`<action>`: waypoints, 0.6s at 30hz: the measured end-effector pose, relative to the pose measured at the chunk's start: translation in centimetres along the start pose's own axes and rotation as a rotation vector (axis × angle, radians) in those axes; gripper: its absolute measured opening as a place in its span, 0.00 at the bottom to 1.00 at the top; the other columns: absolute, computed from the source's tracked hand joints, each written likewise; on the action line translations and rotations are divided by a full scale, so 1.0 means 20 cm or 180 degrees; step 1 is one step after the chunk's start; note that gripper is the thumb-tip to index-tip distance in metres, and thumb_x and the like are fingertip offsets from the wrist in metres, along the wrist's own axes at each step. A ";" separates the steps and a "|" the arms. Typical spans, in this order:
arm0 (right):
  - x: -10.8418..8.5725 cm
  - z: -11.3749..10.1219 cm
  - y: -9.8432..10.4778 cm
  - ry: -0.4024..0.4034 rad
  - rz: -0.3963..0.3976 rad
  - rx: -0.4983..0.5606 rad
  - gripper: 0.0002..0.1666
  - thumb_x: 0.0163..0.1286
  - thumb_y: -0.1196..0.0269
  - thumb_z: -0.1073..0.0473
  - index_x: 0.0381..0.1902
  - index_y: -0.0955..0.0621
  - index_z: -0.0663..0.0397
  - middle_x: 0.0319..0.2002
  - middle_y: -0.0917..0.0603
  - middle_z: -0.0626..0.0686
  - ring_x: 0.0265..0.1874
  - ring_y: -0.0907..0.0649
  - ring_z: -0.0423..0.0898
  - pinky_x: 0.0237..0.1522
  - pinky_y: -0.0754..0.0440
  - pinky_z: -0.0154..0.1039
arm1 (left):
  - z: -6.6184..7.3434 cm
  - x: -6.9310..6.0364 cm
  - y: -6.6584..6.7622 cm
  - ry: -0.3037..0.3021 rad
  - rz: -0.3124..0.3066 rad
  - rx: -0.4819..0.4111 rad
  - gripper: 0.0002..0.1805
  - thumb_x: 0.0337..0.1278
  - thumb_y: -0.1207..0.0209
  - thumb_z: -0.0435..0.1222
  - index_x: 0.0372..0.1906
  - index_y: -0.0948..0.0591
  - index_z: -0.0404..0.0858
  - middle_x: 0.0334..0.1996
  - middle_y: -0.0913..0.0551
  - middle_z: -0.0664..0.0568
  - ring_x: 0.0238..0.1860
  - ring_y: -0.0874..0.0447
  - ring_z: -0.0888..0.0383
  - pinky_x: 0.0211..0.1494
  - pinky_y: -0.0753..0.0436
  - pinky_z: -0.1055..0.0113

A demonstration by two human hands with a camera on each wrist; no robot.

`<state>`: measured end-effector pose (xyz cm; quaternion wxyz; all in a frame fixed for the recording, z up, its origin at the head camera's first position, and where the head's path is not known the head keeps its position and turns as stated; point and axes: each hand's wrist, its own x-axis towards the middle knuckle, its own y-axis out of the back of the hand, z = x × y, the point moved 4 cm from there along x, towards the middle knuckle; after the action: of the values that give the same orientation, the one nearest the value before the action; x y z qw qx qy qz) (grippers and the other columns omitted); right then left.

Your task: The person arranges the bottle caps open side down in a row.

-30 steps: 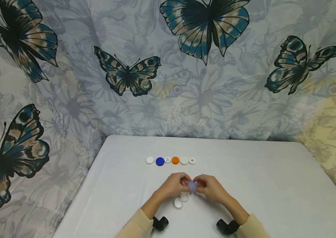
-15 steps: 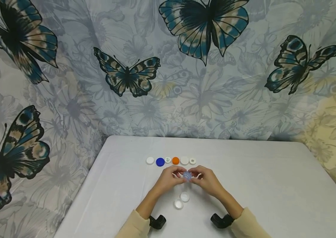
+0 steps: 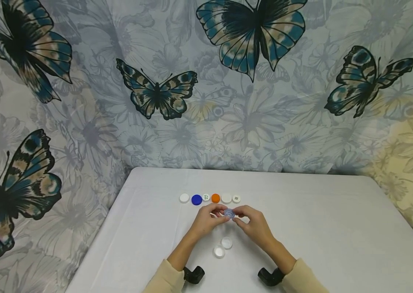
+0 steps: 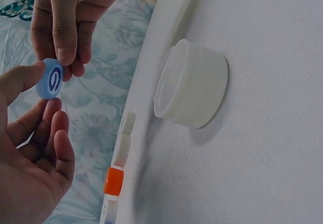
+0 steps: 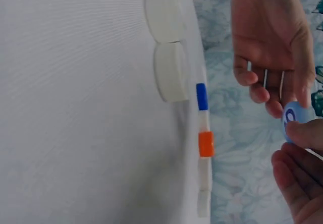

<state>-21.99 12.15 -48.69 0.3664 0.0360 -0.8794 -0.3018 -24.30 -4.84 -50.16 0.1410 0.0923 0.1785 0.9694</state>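
Observation:
A light blue bottle cap (image 3: pixel 229 213) with a dark swirl mark on its face is held above the table between both hands. My left hand (image 3: pixel 206 220) pinches its left side with thumb and fingertips. From the other side, my right hand (image 3: pixel 255 224) pinches the rim. The left wrist view shows the blue cap (image 4: pixel 49 80) tilted, its marked face turned toward the camera. In the right wrist view the right thumb (image 5: pixel 305 133) covers part of the cap. Below the hands, two white caps (image 3: pixel 226 243) (image 3: pixel 219 252) lie side by side on the table.
Just beyond the hands runs a row of caps: a white cap (image 3: pixel 184 198), a blue cap (image 3: pixel 197 200), an orange cap (image 3: pixel 215 198) and several more white ones. They rest on a white-covered table (image 3: pixel 320 228). Behind it hangs a butterfly-print cloth (image 3: pixel 257 134).
Both hands have carried the light blue cap forward and slightly left, toward the row. The two near white caps, partly covered before, now show fully. The row has not changed.

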 end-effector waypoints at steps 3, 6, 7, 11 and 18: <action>-0.01 -0.01 0.00 0.0189 0.0096 -0.0135 0.16 0.48 0.26 0.72 0.36 0.16 0.58 0.34 0.12 0.50 0.33 0.15 0.43 0.37 0.18 0.30 | 0.00 0.00 0.00 0.0012 -0.0016 0.0005 0.16 0.55 0.33 0.40 0.46 0.16 0.35 0.36 0.15 0.45 0.32 0.25 0.67 0.38 0.25 0.75; -0.02 -0.01 0.00 0.0277 0.0154 -0.0173 0.16 0.48 0.26 0.72 0.35 0.16 0.57 0.33 0.13 0.50 0.32 0.15 0.43 0.37 0.19 0.28 | 0.00 0.00 -0.01 0.0033 -0.0029 -0.0003 0.17 0.56 0.33 0.40 0.47 0.16 0.35 0.36 0.14 0.45 0.32 0.25 0.68 0.38 0.25 0.75; -0.02 -0.01 0.00 0.0294 0.0167 -0.0172 0.15 0.48 0.26 0.72 0.35 0.16 0.57 0.33 0.13 0.49 0.32 0.15 0.43 0.37 0.19 0.28 | 0.00 0.00 -0.01 0.0041 -0.0031 -0.0018 0.17 0.56 0.33 0.40 0.47 0.16 0.34 0.37 0.14 0.45 0.33 0.25 0.68 0.38 0.25 0.75; -0.02 -0.01 0.00 0.0310 0.0184 -0.0158 0.15 0.49 0.26 0.72 0.35 0.16 0.58 0.33 0.13 0.50 0.31 0.15 0.43 0.35 0.17 0.32 | 0.01 -0.01 -0.01 0.0053 -0.0008 -0.0066 0.17 0.56 0.33 0.40 0.47 0.16 0.34 0.37 0.14 0.44 0.33 0.25 0.69 0.39 0.25 0.75; -0.03 0.00 -0.01 0.0257 0.0168 -0.0080 0.13 0.51 0.28 0.72 0.37 0.15 0.60 0.33 0.12 0.51 0.30 0.15 0.44 0.32 0.15 0.36 | 0.01 -0.01 -0.01 0.0057 0.0051 -0.0098 0.16 0.58 0.34 0.40 0.47 0.15 0.34 0.39 0.13 0.44 0.34 0.24 0.67 0.39 0.24 0.75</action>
<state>-21.68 12.16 -49.14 0.4098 0.0204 -0.8607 -0.3014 -24.09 -4.68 -50.10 0.1330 0.0829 0.1640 0.9739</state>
